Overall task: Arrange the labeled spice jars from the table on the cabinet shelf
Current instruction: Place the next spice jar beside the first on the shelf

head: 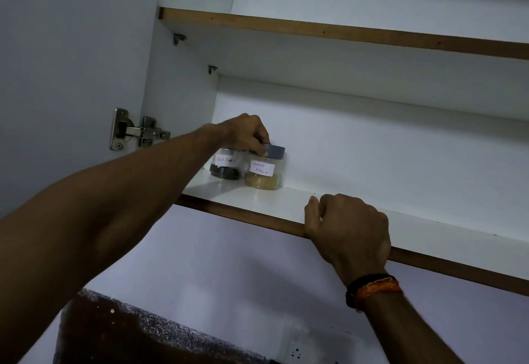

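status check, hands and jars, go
Left hand gripping Garam Masala jar lid on shelf. Right hand holding shelf edge. Black Pepper jar alongside. Nothing blocking.

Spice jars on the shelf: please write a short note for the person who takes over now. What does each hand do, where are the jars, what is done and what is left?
Left hand: fingers closed on the lid of the Garam Masala jar, which stands on the lower shelf.
Right hand: holds no jar, grips the front edge of that shelf.
Black Pepper jar: on the same shelf, just left of the Garam Masala jar, label facing out.
Done: two jars on the shelf.
Left: release the Garam Masala jar. The table is out of view, so I cannot tell whether more jars wait there.
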Available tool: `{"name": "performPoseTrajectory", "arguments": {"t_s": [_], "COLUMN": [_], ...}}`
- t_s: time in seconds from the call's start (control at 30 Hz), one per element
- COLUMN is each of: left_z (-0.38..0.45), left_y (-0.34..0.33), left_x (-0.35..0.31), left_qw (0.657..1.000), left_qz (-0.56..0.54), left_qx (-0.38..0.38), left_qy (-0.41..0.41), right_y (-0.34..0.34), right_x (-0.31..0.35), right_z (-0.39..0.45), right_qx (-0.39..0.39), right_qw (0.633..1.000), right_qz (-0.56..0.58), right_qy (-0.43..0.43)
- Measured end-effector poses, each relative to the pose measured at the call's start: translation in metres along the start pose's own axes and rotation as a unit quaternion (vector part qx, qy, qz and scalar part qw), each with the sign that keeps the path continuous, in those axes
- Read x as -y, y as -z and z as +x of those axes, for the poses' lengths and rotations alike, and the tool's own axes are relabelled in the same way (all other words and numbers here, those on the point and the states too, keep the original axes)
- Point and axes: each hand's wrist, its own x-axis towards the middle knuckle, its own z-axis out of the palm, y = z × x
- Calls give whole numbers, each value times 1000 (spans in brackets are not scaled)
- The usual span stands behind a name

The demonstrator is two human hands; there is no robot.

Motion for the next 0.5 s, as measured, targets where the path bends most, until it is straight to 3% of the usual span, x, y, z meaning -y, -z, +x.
{"name": "performPoseTrajectory", "arguments": {"t_s": [0.5], "left_z": [13], "left_y": [3], "left_x": [5], "left_qw": [997], "left_qz": [68], "left_qx": [29], "left_qy": [2], "right_y": [-5], "right_x": [-2], "right_z": [-1], "right_qx": [-11], "right_qw": [1000], "right_qz": [10], "right_qy": [-1]}}
